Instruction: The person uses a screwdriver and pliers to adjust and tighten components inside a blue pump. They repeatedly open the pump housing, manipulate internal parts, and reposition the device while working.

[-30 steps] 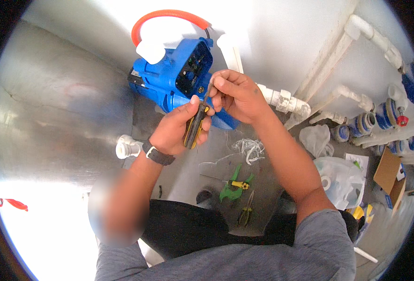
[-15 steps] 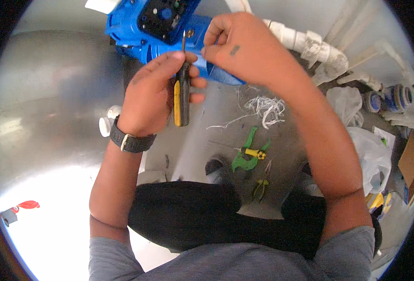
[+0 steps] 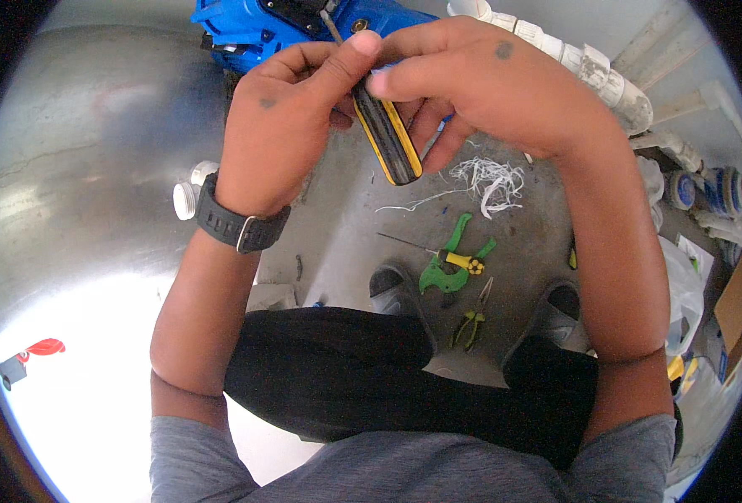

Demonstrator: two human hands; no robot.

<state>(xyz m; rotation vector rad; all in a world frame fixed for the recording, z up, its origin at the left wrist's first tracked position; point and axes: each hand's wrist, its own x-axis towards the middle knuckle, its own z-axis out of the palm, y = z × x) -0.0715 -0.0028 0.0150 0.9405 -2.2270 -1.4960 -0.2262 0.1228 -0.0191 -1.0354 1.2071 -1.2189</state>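
Fingers (image 3: 335,74) of both hands are closed on a black-and-yellow screwdriver (image 3: 390,144), which lies between the two hands, just below the blue electric pump (image 3: 257,35). The left hand (image 3: 278,130) pinches it where shaft meets handle, thumb on top; the right hand (image 3: 505,92) has its thumb against the upper handle and its other fingers curled beside and behind it. The shaft slants up and to the left toward the pump's black terminal box (image 3: 299,12), cut off by the upper edge; whether the tip touches it, I cannot tell. Right of the shaft, a brass fitting (image 3: 360,26) sits on the pump. On the floor (image 3: 337,251) below the hands lie a tangle of white string (image 3: 497,186), a green pipe cutter (image 3: 443,279) with a yellow-handled screwdriver (image 3: 463,262) across it, and needle-nose pliers (image 3: 470,329) nearer the person's feet. White plastic pipes (image 3: 590,71) run beyond the right hand.
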